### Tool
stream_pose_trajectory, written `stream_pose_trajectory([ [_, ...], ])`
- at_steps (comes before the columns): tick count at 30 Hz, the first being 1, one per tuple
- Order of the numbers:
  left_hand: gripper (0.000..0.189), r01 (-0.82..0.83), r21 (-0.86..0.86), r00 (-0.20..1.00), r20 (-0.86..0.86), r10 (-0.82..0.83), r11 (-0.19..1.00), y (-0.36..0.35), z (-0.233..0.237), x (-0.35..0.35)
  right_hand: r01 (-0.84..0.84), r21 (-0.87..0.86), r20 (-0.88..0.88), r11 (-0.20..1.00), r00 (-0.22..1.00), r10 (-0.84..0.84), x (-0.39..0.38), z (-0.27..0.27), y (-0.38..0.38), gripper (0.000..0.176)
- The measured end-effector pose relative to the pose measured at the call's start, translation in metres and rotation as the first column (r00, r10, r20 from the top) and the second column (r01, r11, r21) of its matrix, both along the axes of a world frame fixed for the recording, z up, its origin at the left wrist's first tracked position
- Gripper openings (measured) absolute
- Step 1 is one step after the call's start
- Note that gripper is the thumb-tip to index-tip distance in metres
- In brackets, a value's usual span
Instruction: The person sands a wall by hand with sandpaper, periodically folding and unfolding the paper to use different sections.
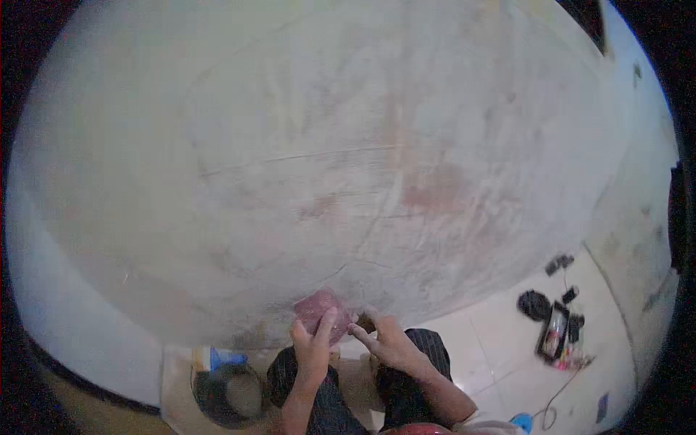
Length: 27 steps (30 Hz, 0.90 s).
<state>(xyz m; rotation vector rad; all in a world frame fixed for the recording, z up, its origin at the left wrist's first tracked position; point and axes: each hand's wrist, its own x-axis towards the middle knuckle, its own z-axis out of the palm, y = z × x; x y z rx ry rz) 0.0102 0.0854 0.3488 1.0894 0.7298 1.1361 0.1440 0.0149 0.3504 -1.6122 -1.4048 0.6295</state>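
My left hand is closed around a reddish-pink sheet that looks like sandpaper, with the thumb pressed on its face. Just right of it, my right hand has its thumb and fingers bent toward the sheet's right edge. A small dark brown piece shows between that thumb and the fingers; I cannot make out what it is. Both hands are low in the head view, above my knees in dark striped trousers. Behind them rises a pale wall with reddish and grey smudges.
A dark round tub stands on the floor at left, with a blue object at its rim. To the right, a black tray of items, a black round object and a cord lie on pale floor tiles.
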Motion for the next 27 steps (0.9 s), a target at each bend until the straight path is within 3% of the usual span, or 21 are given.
stream_pose_trajectory([
  [2,0.022,-0.111,0.056,0.993,0.039,0.109,0.992,0.000,0.000,0.002,0.019,0.013,0.021,1.000,1.000,-0.019,0.005,-0.004,0.002,0.030],
  [7,0.025,-0.135,0.023,0.991,0.010,0.135,0.991,-0.010,0.021,0.005,-0.085,-0.036,0.019,0.996,0.996,0.085,0.011,0.008,-0.003,0.030],
  [9,0.025,-0.182,0.019,0.983,0.031,0.181,0.983,-0.008,0.018,0.002,-0.020,-0.021,0.069,1.000,0.997,0.021,0.006,0.007,-0.001,0.030],
  [11,0.025,-0.143,0.105,0.990,-0.005,0.144,0.984,-0.003,0.003,0.001,-0.079,-0.136,-0.003,0.988,0.997,0.079,0.000,0.010,0.003,0.028],
  [12,0.025,-0.220,0.063,0.975,0.001,0.220,0.974,-0.005,-0.001,-0.001,-0.054,-0.147,-0.029,0.988,0.998,0.050,-0.002,0.019,0.002,0.027],
  [14,0.027,-0.104,0.073,0.990,-0.092,0.111,0.992,-0.003,-0.008,-0.008,0.012,-0.143,0.015,0.990,1.000,-0.010,-0.008,0.025,0.001,0.024],
  [15,0.027,-0.142,0.064,0.984,-0.096,0.148,0.988,-0.004,-0.007,-0.009,-0.026,-0.151,0.012,0.988,1.000,0.029,-0.009,0.020,0.002,0.024],
  [17,0.028,-0.098,0.078,0.995,0.025,0.096,0.992,-0.004,0.006,-0.004,-0.040,-0.046,-0.080,0.998,0.996,0.036,-0.007,0.020,0.004,0.028],
  [18,0.029,-0.138,0.070,0.984,-0.104,0.145,0.988,-0.009,0.013,-0.006,-0.028,-0.137,-0.032,0.990,0.999,0.024,-0.004,0.023,0.001,0.029],
  [19,0.029,-0.103,0.075,0.986,-0.121,0.112,0.992,-0.007,0.011,-0.006,0.004,-0.133,-0.051,0.991,0.999,-0.010,-0.002,0.023,0.003,0.029],
  [21,0.028,-0.041,0.115,0.986,-0.156,0.058,0.993,-0.004,0.001,-0.008,-0.058,-0.059,0.097,0.997,0.993,0.063,0.004,0.020,0.001,0.020],
  [22,0.028,0.046,0.106,0.983,-0.183,-0.026,0.993,-0.007,0.001,-0.008,-0.083,-0.061,0.009,0.995,0.996,0.084,0.005,0.022,-0.001,0.022],
  [23,0.027,-0.028,0.105,0.980,-0.191,0.048,0.994,-0.010,0.004,-0.011,0.011,-0.068,-0.023,0.998,1.000,-0.012,0.006,0.020,-0.004,0.022],
  [24,0.025,-0.100,0.121,0.975,-0.188,0.122,0.988,-0.008,0.010,-0.011,-0.067,-0.056,0.003,0.996,0.998,0.067,0.009,0.018,-0.004,0.025],
  [25,0.025,-0.008,0.125,0.979,-0.203,0.033,0.992,-0.011,0.018,-0.012,-0.150,-0.053,0.036,0.987,0.988,0.152,0.011,0.015,-0.007,0.028],
  [27,0.035,0.025,-0.023,0.972,-0.234,-0.030,0.999,-0.019,0.031,-0.014,-0.089,-0.049,0.015,0.995,0.996,0.090,0.013,0.011,-0.010,0.027],
])
